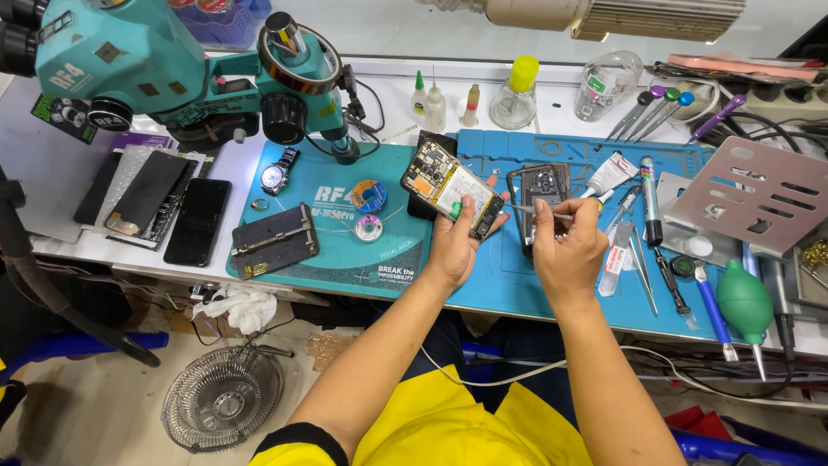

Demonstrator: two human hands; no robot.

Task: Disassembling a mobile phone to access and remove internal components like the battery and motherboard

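Left hand [454, 246] grips the opened phone [452, 189], fingers curled round its lower edge, thumb lying across the battery side. The phone is tilted, raised off the blue work mat [517, 276], just left of mat centre, at 12 o'clock from my left wrist.

Right hand [565, 250] is pinched shut on thin tweezers [526, 208]; the tips point toward 9 o'clock at the phone's lower right corner. Whether they touch the board I cannot tell.

Risks, as I judge them:
- Metal tips near exposed circuitry: a slip could scratch a part or bridge contacts.
- The phone is held in one hand only, in the air; a loosened grip would drop it onto the mat.
- Any small part carried in the tips could spring off and be lost among the clutter at 3 o'clock.

Look of the phone: back cover off, dark circuit board with orange patches at the upper end, a pale rectangular battery filling the middle, a small green spot near my thumb.

Nearby: a dark phone frame [541, 194] lies flat on the mat at 12 o'clock from my right hand. The teal microscope [172, 69] stands at 10 o'clock; a wristwatch [276, 175] rests on its base.
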